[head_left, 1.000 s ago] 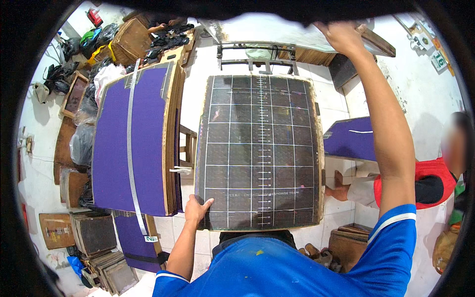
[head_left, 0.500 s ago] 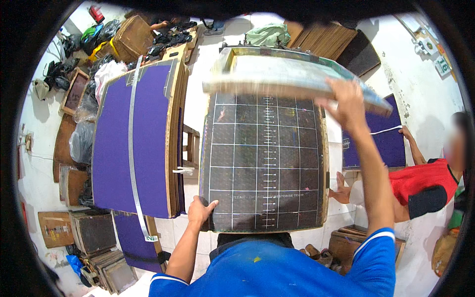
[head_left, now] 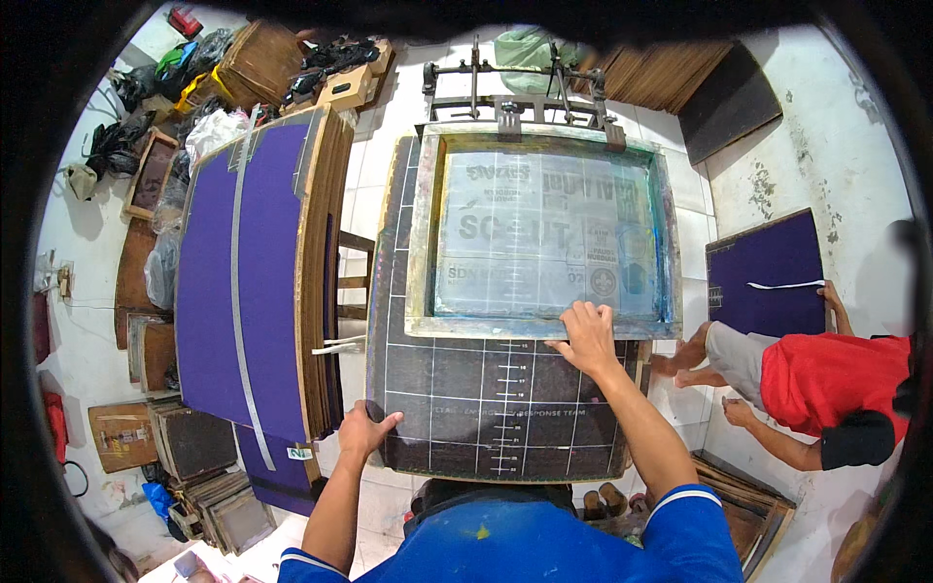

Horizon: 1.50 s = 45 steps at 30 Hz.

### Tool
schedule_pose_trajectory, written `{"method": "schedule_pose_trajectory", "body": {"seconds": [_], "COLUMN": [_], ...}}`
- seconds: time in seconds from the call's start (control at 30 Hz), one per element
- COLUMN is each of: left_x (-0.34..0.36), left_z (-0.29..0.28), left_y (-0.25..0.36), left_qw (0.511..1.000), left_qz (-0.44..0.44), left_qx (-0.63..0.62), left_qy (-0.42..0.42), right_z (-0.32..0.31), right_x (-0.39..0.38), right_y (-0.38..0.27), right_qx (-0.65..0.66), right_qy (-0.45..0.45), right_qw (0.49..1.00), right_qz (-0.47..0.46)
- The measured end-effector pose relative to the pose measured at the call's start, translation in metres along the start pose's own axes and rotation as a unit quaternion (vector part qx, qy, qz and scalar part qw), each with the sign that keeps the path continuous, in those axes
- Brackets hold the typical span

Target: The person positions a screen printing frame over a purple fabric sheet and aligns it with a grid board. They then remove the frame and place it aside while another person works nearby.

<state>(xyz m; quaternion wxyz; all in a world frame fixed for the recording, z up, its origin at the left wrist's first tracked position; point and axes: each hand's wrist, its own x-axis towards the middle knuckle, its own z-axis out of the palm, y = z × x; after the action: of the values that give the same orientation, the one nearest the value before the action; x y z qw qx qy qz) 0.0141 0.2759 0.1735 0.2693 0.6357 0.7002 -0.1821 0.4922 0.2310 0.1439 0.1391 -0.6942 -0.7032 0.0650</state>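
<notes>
A silk-screen printing frame (head_left: 422, 326), wooden with a pale mesh, lies over the far part of a black board marked with a white grid (head_left: 418, 398). My right hand (head_left: 589, 340) grips the frame's near rail, right of its middle, fingers over the top. At the board's near left edge, my left hand (head_left: 365, 432) is closed round the edge with the thumb on top; some of its fingers are hidden. Dark metal hinge clamps (head_left: 508, 119) hold the frame's far side.
Left stands a stack of boards with purple cloth (head_left: 209, 291), a metal ruler (head_left: 236, 291) along it. At the right a person in a red shirt (head_left: 807, 374) holds a white strip (head_left: 782, 286) over another purple board (head_left: 768, 257). More boards (head_left: 743, 510) lean at the lower right.
The printing frame has come down from a raised, blurred tilt to lie over the gridded board. My right hand has come nearer with it; my left hand stays at the board's edge.
</notes>
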Motion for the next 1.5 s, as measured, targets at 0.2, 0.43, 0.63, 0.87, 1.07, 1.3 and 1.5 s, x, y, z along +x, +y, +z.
{"method": "schedule_pose_trajectory", "body": {"seconds": [0.2,0.43,0.63,0.87,1.07,1.3,1.5], "left_x": [0.004,0.005,0.01,0.014,0.019,0.018,0.017], "left_z": [0.003,0.008,0.022,0.052,0.058,0.064,0.075], "left_y": [0.0,-0.001,-0.011,-0.022,-0.028,-0.029,-0.028], "left_qw": [1.0,0.997,0.99,0.943,0.935,0.936,0.946], "left_qz": [0.004,0.021,0.035,0.089,0.079,0.115,0.114], "left_qx": [0.007,-0.074,-0.138,-0.319,-0.346,-0.331,-0.276], "left_qy": [0.01,0.015,0.006,0.022,0.002,0.041,0.124], "right_z": [0.003,0.006,0.013,0.021,0.024,0.024,0.026], "right_x": [0.0,-0.004,-0.007,-0.008,-0.007,-0.002,-0.004], "right_y": [0.003,0.001,0.0,0.002,0.006,0.001,-0.006], "right_qx": [0.023,0.037,0.022,0.045,0.048,0.043,0.036], "right_qy": [0.006,0.019,0.029,0.046,0.069,0.103,0.099], "right_qw": [1.0,0.998,0.998,0.997,0.996,0.993,0.992], "right_qz": [0.003,0.039,0.045,0.044,0.029,0.046,0.075]}}
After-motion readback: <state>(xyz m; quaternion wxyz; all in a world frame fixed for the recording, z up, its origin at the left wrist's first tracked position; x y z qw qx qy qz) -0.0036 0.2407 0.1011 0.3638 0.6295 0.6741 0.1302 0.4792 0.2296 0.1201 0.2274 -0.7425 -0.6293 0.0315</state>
